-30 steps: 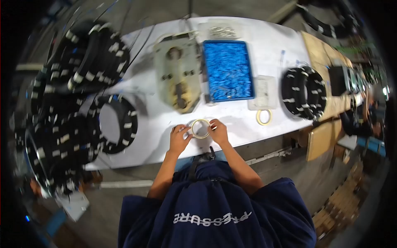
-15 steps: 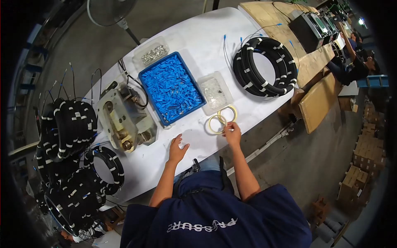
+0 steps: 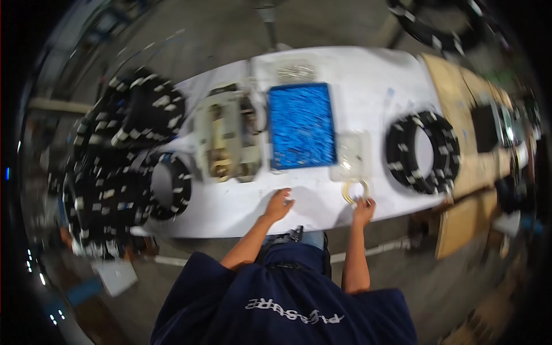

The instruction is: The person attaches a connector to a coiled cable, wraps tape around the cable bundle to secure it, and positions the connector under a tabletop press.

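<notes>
Working at a white desk (image 3: 310, 187) with an empty left hand (image 3: 279, 206) and the right hand (image 3: 363, 211) at yellow tape (image 3: 345, 194).
Holding the left hand loosely open before a blue bin (image 3: 305, 167); meeting the tape, just in front of a clear tray (image 3: 360, 167), with the right hand's bent fingers, too blurred to tell whether gripping.

Plastic tray (image 3: 305, 167), wooden tabletop (image 3: 483, 167), cloth shirt (image 3: 282, 283) (matt)

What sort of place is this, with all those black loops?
Probably a workshop or factory: a long white worktable holds coiled black bundles, a blue tray of little blue pieces, and what looks like a small machine.
</notes>
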A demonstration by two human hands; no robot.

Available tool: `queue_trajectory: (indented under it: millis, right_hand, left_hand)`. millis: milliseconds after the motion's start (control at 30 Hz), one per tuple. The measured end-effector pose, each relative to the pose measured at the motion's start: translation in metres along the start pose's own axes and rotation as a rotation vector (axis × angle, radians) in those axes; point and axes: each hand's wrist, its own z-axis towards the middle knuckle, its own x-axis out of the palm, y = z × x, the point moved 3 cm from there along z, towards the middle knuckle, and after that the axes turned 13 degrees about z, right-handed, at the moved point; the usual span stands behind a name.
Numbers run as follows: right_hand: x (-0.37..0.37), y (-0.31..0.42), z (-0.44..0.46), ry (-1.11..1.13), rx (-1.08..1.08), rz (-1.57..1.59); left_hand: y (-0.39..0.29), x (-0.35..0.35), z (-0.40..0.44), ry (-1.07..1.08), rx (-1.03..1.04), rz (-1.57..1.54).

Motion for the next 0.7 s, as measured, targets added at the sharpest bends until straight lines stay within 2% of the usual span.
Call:
queue_trajectory:
  millis: [33,100,267,333,367,433,533,567,633,700]
  right_hand:
    - [0.001,0.018,-0.014,-0.022,0.163,0.064]
    - [0.006,0.019,-0.024,-0.053,0.097,-0.187]
    - [0.053,0.024,-0.075,0.134,-0.007,-0.147]
    - [0.085,0.01,-0.092,0.304,0.127,0.005]
    - [0.097,0.011,-0.101,0.327,0.106,-0.002]
    - [0.128,0.018,-0.133,0.589,0.12,-0.164]
    - [0.18,0.027,-0.185,0.902,0.051,-0.166]
    - [0.195,0.029,-0.203,0.994,0.125,-0.213]
    - [0.228,0.061,-0.255,1.114,0.152,-0.311]
    - [0.264,0.066,-0.296,1.224,0.139,-0.306]
  left_hand:
    - [0.005,-0.001,-0.004,-0.036,-0.032,-0.055]
    - [0.016,-0.006,-0.012,-0.096,-0.109,-0.204]
    - [0.053,-0.034,-0.04,-0.317,-0.196,-0.238]
    - [0.075,-0.044,-0.053,-0.394,-0.231,-0.312]
    - [0.086,-0.049,-0.062,-0.42,-0.24,-0.329]
    - [0.112,-0.062,-0.078,-0.464,-0.329,-0.495]
    - [0.15,-0.079,-0.1,-0.569,-0.393,-0.648]
    - [0.163,-0.088,-0.107,-0.623,-0.429,-0.727]
    - [0.184,-0.106,-0.121,-0.66,-0.477,-0.766]
    - [0.208,-0.124,-0.135,-0.793,-0.531,-0.912]
